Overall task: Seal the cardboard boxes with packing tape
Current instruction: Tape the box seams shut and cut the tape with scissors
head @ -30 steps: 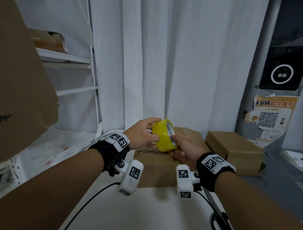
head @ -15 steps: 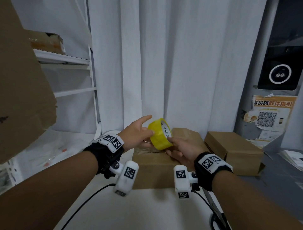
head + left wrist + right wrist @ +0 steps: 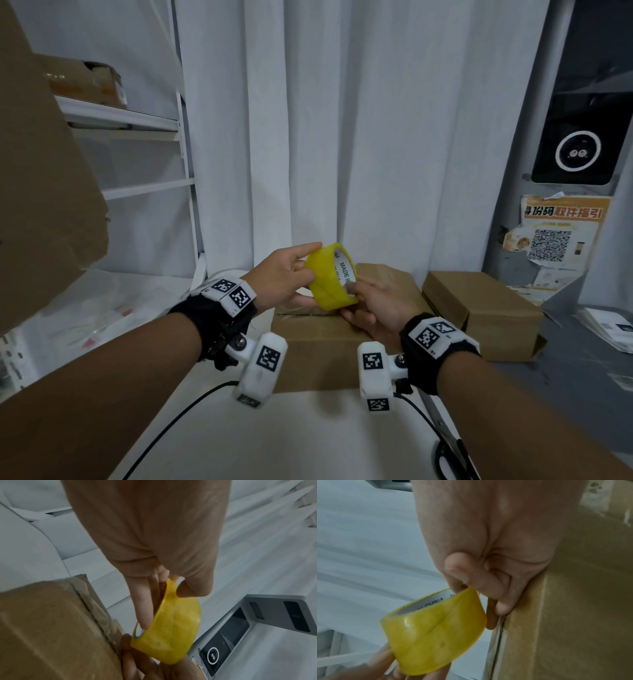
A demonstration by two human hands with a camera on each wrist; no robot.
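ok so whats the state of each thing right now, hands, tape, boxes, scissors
tape roll: held in the air over the near box, no strip pulled that I can see
left hand: holds the roll's outside
right hand: grips the roll's rim
near box: flaps closed
far box: closed
scissors: lying on the table, untouched

You get dim, flat, cool light; soft shadows. Head view bends at edges. Wrist views soft, smeared; small glare on translucent yellow tape roll [image 3: 435, 632].

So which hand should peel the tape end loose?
Probably the left hand: its fingers lie on the tape roll's outer face, while the right hand grips the rim.
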